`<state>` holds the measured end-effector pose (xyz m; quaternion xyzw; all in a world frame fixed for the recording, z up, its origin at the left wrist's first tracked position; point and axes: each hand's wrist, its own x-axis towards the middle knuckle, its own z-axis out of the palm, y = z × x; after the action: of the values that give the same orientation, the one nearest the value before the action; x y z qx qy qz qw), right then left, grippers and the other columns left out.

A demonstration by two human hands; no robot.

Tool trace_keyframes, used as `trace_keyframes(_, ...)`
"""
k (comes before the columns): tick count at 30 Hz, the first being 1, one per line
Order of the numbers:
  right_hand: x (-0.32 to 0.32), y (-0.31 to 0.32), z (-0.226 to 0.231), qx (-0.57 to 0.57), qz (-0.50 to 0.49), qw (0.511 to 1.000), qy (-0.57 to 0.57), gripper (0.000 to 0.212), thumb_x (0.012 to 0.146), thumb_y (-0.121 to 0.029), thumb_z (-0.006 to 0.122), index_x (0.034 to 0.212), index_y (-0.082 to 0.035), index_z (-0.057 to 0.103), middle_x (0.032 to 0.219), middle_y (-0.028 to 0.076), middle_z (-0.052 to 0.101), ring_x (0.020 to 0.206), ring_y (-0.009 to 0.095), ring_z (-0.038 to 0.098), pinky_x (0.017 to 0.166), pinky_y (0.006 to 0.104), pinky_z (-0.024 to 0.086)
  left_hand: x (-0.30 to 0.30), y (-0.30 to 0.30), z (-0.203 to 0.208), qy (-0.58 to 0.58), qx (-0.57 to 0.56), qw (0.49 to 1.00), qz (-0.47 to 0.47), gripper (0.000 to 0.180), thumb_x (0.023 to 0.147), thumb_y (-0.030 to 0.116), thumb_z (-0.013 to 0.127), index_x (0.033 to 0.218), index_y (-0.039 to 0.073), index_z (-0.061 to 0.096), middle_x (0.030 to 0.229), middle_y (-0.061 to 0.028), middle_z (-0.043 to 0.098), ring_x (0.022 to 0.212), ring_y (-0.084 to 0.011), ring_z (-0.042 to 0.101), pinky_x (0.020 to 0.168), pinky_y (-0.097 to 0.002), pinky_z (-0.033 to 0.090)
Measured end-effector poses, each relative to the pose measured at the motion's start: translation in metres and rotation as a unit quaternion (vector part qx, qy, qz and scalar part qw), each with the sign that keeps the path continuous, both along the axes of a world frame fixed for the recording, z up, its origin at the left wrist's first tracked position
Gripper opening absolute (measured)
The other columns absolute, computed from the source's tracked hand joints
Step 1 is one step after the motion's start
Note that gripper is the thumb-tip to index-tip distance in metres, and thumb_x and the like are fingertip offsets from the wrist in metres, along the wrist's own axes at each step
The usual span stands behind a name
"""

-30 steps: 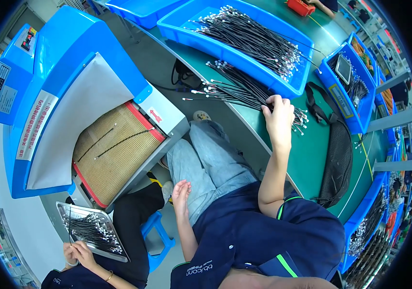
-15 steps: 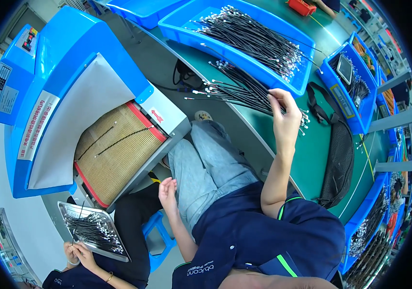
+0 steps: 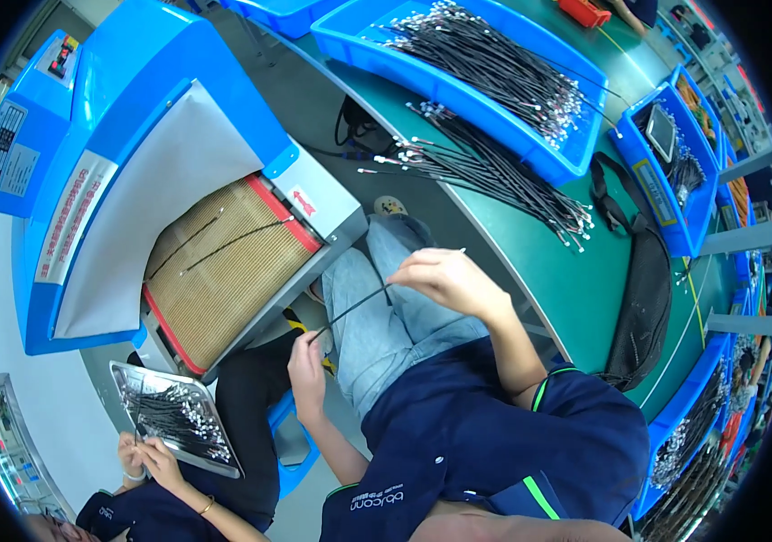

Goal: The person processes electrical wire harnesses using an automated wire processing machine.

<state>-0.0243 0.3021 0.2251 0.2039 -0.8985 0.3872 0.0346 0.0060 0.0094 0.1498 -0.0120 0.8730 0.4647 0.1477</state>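
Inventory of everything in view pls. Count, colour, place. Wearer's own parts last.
Machine: 1, blue, left
Mesh belt: 1, tan, red edges, at machine's opening
Belt cables: 2, black, on belt
Metal tray: 1, silver, holding black cables, lower left
Co-worker: 1, dark clothes, lower left
Stool: 1, blue, beside co-worker
Table: 1, green, right
Large bin: 1, blue, on table, heaped with black cables
Cable pile: uncounted, black, on table
Bag: 1, black, on table
Other bins: several, blue, right side and top
Red container: 1, red, top
Background: too small to itemise
Held cable: 1, black, between both hands
Legs: 2, pale-blue jeans, centre
Left hand: 1, bare, centre
Right hand: 1, bare, centre
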Motion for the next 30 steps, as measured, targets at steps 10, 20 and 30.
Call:
trace_keyframes(10,-0.019,-0.075,-0.062,-0.026,0.122,0.992,-0.008,0.014,0.079,-0.014,0.064,0.092,-0.01,0.065,0.085,0.003,0.06,0.076,0.023,0.062,0.063,0.0334,0.05,-0.013,0.019,-0.014,0.058,0.007,0.991,-0.124,0.015,0.094,0.014,0.052,0.102,0.002,0.057,0.09,-0.0175,0.062,0.078,-0.0366,0.06,0.067,-0.0398,0.048)
trace_keyframes(20,-0.027,-0.085,-0.083,-0.053,0.12,0.991,0.008,0.012,0.079,-0.015,0.066,0.089,-0.01,0.066,0.086,0.001,0.061,0.074,0.021,0.062,0.06,0.0318,0.051,-0.017,0.006,-0.03,0.162,0.049,0.985,-0.014,0.012,0.081,0.007,0.069,0.091,0.001,0.065,0.081,-0.0099,0.065,0.065,-0.0187,0.062,0.058,-0.0293,0.049)
trace_keyframes(30,-0.029,-0.087,-0.101,-0.057,0.111,0.992,0.034,0.01,0.078,-0.015,0.067,0.086,-0.01,0.063,0.085,0.0,0.06,0.072,0.019,0.062,0.058,0.0308,0.05,-0.025,0.012,-0.04,0.293,0.009,0.955,-0.04,0.015,0.078,0.003,0.07,0.092,0.003,0.066,0.088,-0.0093,0.066,0.078,-0.0238,0.063,0.068,-0.0325,0.05)
